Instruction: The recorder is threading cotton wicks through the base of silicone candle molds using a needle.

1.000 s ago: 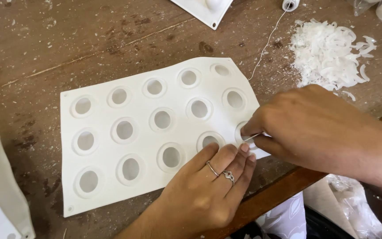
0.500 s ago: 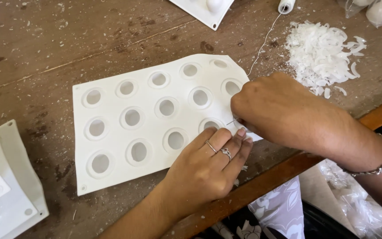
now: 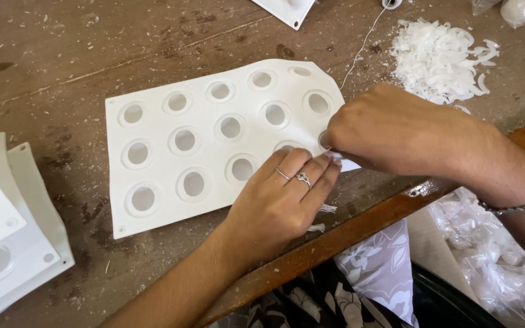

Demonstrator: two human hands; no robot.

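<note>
A white moulded sheet [image 3: 159, 130] with rows of round holes lies flat on the worn wooden table [image 3: 62, 54]. My left hand [image 3: 274, 206], rings on two fingers, presses flat on the sheet's near right part with its fingers together. My right hand [image 3: 390, 130] is closed at the sheet's right edge, fingertips pinched on a small thin blade [image 3: 330, 152]. The hand hides most of the blade. The two hands' fingertips almost touch beside a hole at that edge.
A pile of white trimmings [image 3: 439, 58] lies at the back right, with a thin thread [image 3: 360, 51] running past it. More white sheets [image 3: 7, 243] are stacked at the left. The table's front edge [image 3: 360, 228] runs diagonally, with a bag of white pieces [image 3: 487, 249] below it.
My right hand has moved a little up along the sheet's right edge. The view has shifted, and the stack of sheets at the left has come into sight.
</note>
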